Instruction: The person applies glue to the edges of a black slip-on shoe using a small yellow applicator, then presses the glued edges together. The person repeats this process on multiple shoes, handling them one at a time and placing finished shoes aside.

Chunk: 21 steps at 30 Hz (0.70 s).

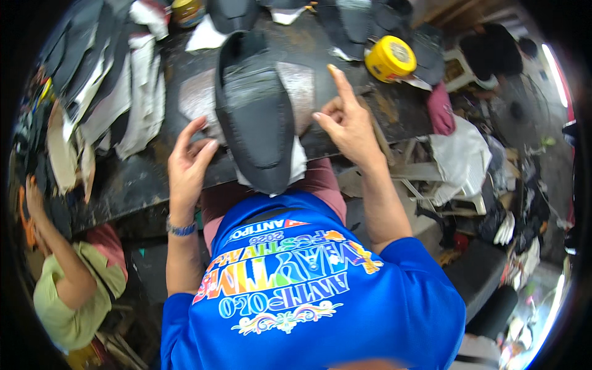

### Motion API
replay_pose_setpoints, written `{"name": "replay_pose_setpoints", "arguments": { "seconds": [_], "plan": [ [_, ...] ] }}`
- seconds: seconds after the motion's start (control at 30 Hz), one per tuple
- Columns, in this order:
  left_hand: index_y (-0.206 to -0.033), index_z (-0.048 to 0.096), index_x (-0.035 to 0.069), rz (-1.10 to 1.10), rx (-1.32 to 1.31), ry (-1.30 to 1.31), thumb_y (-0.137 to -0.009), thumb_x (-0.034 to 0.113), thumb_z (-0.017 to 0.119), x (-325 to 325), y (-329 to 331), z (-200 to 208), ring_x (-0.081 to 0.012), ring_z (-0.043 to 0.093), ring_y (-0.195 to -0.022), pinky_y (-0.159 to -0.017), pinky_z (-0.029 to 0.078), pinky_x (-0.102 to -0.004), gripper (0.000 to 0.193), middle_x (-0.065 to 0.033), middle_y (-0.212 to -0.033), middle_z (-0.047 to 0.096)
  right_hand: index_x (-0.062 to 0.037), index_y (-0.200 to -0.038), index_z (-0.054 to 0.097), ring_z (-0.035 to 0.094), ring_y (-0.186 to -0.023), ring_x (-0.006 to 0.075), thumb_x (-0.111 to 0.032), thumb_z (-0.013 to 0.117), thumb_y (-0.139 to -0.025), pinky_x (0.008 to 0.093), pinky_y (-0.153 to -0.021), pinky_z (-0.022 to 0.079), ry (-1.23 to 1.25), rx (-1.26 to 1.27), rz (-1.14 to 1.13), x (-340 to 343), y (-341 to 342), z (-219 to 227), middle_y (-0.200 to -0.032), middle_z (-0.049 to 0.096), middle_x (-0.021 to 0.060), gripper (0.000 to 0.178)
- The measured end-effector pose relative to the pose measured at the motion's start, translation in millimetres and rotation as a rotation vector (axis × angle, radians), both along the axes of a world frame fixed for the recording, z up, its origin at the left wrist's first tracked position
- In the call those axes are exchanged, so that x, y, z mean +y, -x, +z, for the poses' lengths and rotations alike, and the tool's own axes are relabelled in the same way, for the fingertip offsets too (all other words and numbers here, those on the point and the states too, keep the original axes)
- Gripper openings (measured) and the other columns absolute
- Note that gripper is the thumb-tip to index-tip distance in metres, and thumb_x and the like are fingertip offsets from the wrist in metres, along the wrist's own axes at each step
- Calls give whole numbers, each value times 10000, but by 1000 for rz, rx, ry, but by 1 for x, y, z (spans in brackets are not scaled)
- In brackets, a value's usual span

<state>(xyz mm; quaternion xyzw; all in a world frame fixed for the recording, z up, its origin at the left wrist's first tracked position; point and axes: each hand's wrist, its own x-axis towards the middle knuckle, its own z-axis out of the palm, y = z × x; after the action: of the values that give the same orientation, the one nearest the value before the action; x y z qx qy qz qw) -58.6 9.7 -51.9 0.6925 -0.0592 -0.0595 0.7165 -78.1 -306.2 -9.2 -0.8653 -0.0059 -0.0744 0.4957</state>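
Note:
A black shoe upper (256, 117) lies in front of me with its toe toward my body. White lining (298, 159) sticks out around the toe. Beneath the upper is a shiny greyish sheet (197, 95). My left hand (190, 157) hovers at the sheet's left edge, fingers curved and apart from the thumb, holding nothing. To the right of the upper, my right hand (353, 126) is raised with the index finger stretched out and the others curled. Yellowish stuff coats that fingertip. Neither hand visibly touches the upper.
A yellow jar (390, 58) stands at the right of the dark worktable (139, 188). More black uppers (351, 28) lie at the back, and stacked pieces with white lining (142, 98) at the left. A co-worker (74, 283) sits at lower left. A white plastic chair (459, 163) stands at right.

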Motion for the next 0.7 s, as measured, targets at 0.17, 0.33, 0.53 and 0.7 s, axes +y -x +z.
{"name": "replay_pose_setpoints", "arguments": {
  "seconds": [0.17,0.33,0.53,0.7],
  "plan": [
    [-1346,600,8,-30,-44,-47,-935,-6,668,-4,10,7,-121,642,-1039,-940,504,-261,417,-92,-1365,573,-138,-1617,230,546,-718,67,8,669,-885,223,-672,462,-213,-55,4,-4,5,-6,-840,627,34,866],
    [-1249,677,32,4,-266,-109,-923,20,686,-18,9,17,-135,640,-1042,-934,514,-278,327,-91,-1334,593,-60,-1599,229,610,-800,87,-9,668,-926,233,-737,505,-354,-191,-3,-5,-28,-4,-951,694,72,805],
    [-1216,699,40,3,-393,-182,-907,30,702,-26,0,31,-140,632,-1051,-892,523,-270,308,-95,-1288,628,-45,-1556,309,594,-786,94,32,655,-902,235,-721,474,-471,-195,114,22,-97,6,-851,641,33,744],
    [-1243,680,19,-34,-417,-245,-921,11,684,-20,-3,35,-144,618,-1097,-935,521,-272,322,-96,-1303,618,-69,-1552,354,557,-690,74,24,660,-879,225,-647,449,-121,-307,89,58,-120,14,-768,617,-1,744]
  ]
}}
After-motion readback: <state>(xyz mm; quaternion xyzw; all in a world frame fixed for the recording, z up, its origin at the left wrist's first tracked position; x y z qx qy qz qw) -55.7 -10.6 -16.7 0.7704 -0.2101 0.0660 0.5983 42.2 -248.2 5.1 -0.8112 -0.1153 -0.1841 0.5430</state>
